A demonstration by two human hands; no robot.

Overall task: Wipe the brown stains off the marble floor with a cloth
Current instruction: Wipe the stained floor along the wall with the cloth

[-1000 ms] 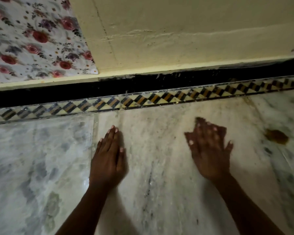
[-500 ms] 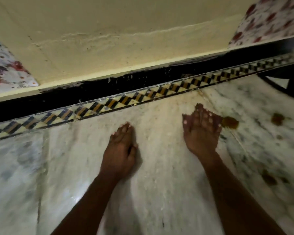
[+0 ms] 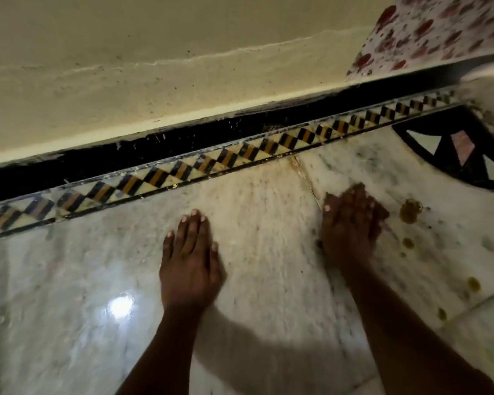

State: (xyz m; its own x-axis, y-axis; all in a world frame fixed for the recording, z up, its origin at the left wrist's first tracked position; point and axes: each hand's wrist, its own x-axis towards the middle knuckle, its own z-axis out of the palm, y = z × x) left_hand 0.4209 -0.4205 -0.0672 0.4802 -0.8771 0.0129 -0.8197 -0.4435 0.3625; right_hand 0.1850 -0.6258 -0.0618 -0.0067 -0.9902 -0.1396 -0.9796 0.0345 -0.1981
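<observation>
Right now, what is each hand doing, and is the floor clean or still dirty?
Left hand: flat on the floor, fingers straight, holding nothing.
Right hand: pressed flat on a brown cloth.
Cloth: mostly hidden under the right hand, only its edges showing.
Big stain: still there, just right of the cloth.
Small stains: still there, not wiped.
Marble floor: shiny on the left, spotted brown on the right.

Dim, warm light. A white glare spot shines on the floor [image 3: 69, 280] left of my left arm, which casts a soft shadow rightward. Edges curve and blur; my right hand [image 3: 351, 223] smears.
</observation>
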